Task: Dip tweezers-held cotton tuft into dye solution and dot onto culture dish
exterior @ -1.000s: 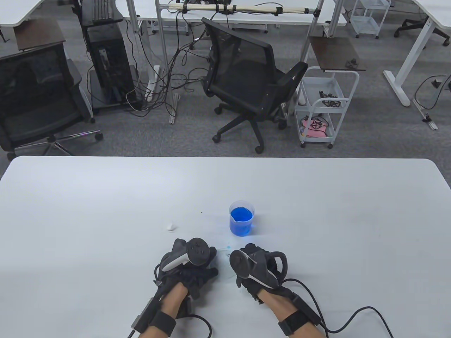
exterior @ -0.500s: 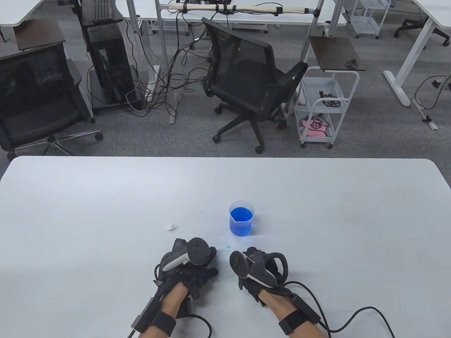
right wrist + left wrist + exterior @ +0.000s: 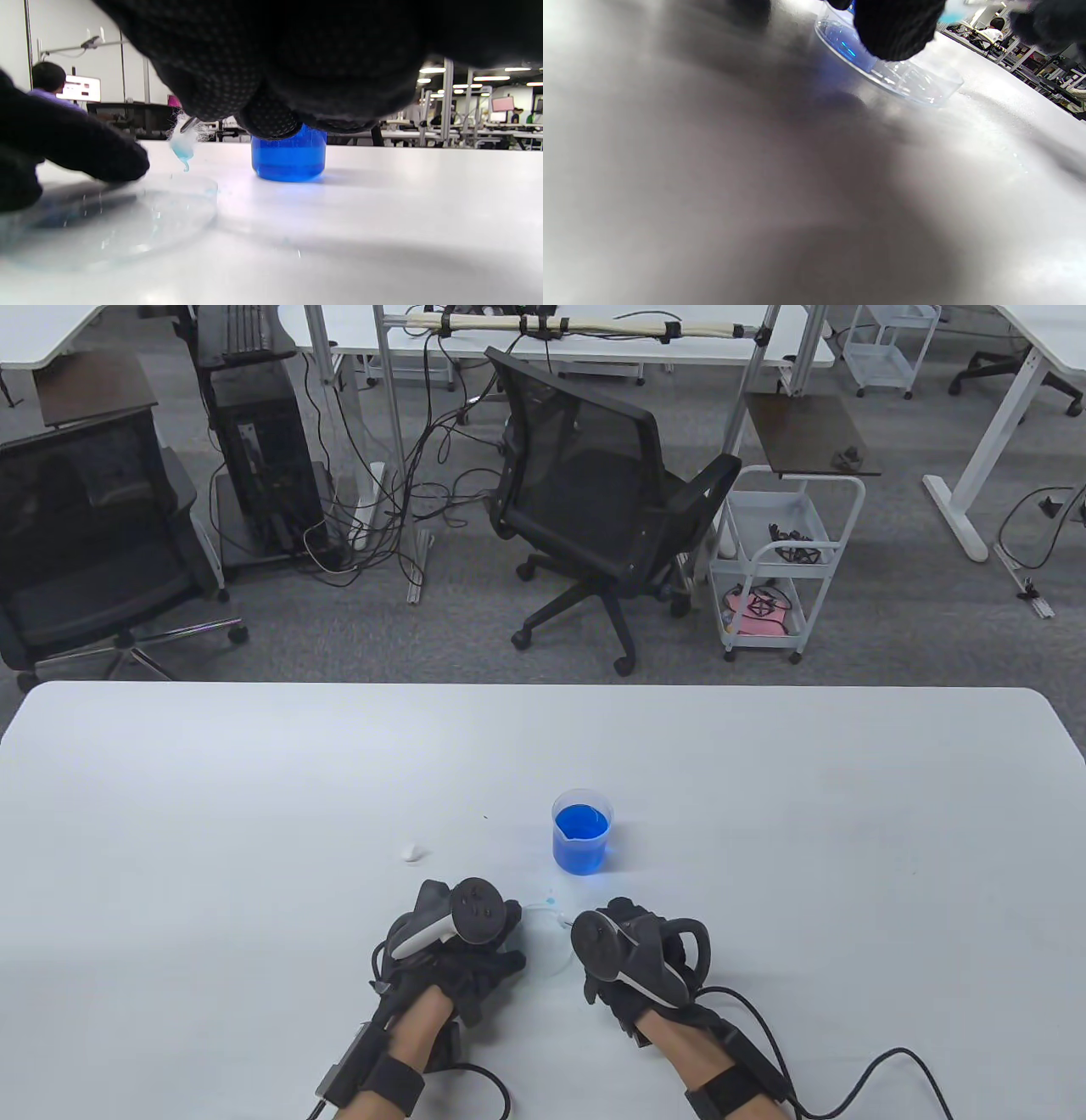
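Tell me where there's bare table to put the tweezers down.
Bare table stretches right of the beaker, and also left of the spare cotton tuft. It is crowded between the left hand and right hand, where the culture dish sits.

You're working on a white table (image 3: 254,780): blue-dye beaker (image 3: 581,831), clear culture dish (image 3: 547,942) and a loose cotton tuft (image 3: 412,852) sitting directly on it.
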Tool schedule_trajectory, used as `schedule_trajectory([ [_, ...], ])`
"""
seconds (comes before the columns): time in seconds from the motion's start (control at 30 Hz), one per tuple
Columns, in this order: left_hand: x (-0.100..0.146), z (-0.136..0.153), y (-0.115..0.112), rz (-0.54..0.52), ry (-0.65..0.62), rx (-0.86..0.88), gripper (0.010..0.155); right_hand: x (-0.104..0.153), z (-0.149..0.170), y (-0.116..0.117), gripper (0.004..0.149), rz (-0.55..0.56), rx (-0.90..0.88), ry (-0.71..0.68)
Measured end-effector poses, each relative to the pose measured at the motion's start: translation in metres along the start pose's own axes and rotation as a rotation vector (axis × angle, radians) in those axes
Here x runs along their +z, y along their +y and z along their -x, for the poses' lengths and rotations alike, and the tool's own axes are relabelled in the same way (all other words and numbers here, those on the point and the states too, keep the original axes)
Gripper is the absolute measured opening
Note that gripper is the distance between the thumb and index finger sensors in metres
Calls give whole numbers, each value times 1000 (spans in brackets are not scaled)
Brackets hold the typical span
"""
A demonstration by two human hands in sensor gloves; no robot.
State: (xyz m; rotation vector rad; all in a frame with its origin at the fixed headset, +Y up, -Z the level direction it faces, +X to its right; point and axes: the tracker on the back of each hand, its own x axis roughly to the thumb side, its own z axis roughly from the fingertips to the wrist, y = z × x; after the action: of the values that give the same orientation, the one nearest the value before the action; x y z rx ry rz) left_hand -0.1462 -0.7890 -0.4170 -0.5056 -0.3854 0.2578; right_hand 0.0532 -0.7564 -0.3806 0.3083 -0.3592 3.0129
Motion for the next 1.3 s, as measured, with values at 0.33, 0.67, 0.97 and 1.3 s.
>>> schedule_trajectory([
  [0.33,-1,0,1,3,4,-6,70,0,-2,10,40,-29,35,-9],
  [0.67,-1,0,2,6,4,-4,70,5,-5,-14,40,49,-34,-19],
  [0.97,-1,0,1,6,6,-2,70,2,-9,18,40,-53,46,-41],
  [1.3,-1,1,1,7,5,1,70,9,-7,-15,40,35,-39,-35],
])
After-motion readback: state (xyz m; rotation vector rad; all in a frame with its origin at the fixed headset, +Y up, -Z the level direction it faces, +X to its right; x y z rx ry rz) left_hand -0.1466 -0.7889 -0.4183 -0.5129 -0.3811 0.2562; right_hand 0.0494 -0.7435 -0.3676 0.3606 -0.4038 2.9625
